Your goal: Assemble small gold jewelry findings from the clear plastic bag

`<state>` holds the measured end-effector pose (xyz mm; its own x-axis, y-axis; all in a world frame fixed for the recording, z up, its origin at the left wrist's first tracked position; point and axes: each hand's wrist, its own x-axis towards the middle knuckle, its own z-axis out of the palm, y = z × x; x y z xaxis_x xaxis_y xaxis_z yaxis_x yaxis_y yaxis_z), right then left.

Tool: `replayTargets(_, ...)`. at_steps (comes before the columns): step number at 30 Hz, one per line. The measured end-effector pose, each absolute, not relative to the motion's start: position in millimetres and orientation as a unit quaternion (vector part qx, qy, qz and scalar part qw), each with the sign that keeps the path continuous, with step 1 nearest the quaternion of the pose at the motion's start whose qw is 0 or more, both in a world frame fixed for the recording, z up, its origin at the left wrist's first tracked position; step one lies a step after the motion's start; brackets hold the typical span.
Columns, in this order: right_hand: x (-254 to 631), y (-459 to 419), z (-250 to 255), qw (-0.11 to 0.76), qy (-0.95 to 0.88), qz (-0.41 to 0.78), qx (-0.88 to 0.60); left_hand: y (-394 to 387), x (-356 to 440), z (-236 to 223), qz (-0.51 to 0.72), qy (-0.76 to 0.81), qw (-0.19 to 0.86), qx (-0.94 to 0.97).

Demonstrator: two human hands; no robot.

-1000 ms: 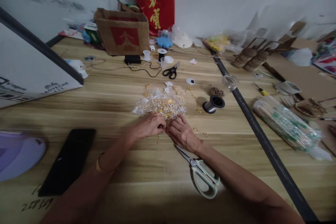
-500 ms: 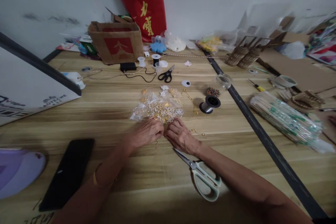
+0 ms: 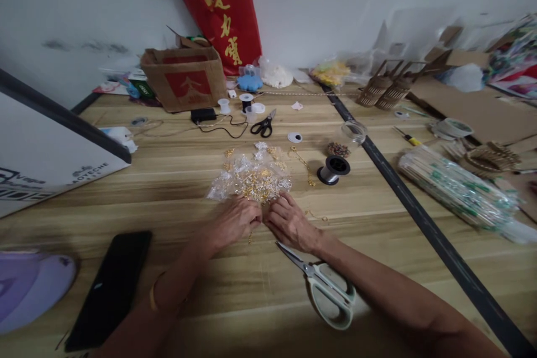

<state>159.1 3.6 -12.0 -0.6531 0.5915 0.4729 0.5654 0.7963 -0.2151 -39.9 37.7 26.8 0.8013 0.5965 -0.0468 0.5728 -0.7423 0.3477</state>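
Observation:
My left hand (image 3: 239,219) is closed, its thumb and fingertips pinched together at the near edge of a heap of small gold and silver jewelry findings (image 3: 262,182). A short piece of gold chain (image 3: 250,239) dangles just below its fingers. Facing it, my right hand (image 3: 292,224) is also closed, fingers curled inward. What the fingertips hold is too small and covered to make out. Clear plastic bags (image 3: 226,182) lie under and around the findings. Scissors with pale handles (image 3: 321,282) rest beside my right wrist. Another bit of gold chain (image 3: 316,216) lies to its right.
Beyond the heap are black scissors (image 3: 264,124), a wire spool (image 3: 334,169) and a jar of beads (image 3: 339,148). At left lie a black phone (image 3: 111,288) and a white box (image 3: 54,156). Bagged sticks (image 3: 457,187) lie at right, past a dark strip.
The camera view has shifted, so the table things sit lower in the picture. My hands stay together at the heap, with only slight finger movement.

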Motion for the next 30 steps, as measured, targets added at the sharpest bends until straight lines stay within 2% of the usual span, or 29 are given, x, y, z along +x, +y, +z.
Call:
replayTargets(7, 161.0, 5.7, -11.4, 0.298, -0.890, 0.040, -0.342, 36.8, -32.2, 23.6, 0.044, 0.328, 0.085, 0.940)
replayTargets(11, 163.5, 7.1, -9.0, 0.338, -0.871, 0.056, -0.352, 45.8, -31.3, 17.0, 0.099, 0.379, 0.046, 0.919)
replayTargets(16, 168.7, 9.7, -5.6, 0.413, -0.818, 0.122, -0.381, 60.7, -42.5, 10.8, 0.238, 0.448, 0.113, 0.854)
replayTargets(18, 170.1, 11.3, -6.0, 0.443, -0.791, 0.153, -0.393, 64.4, -46.8, 11.8, 0.259, 0.462, 0.141, 0.836)
replayTargets(22, 171.7, 13.7, -8.2, 0.465, -0.757, 0.189, -0.418, 68.0, -49.0, 15.1, 0.239, 0.467, 0.170, 0.834)
replayTargets(30, 173.2, 14.4, -10.1, 0.465, -0.743, 0.215, -0.430, 69.4, -41.9, 12.0, 0.176, 0.429, 0.137, 0.875)
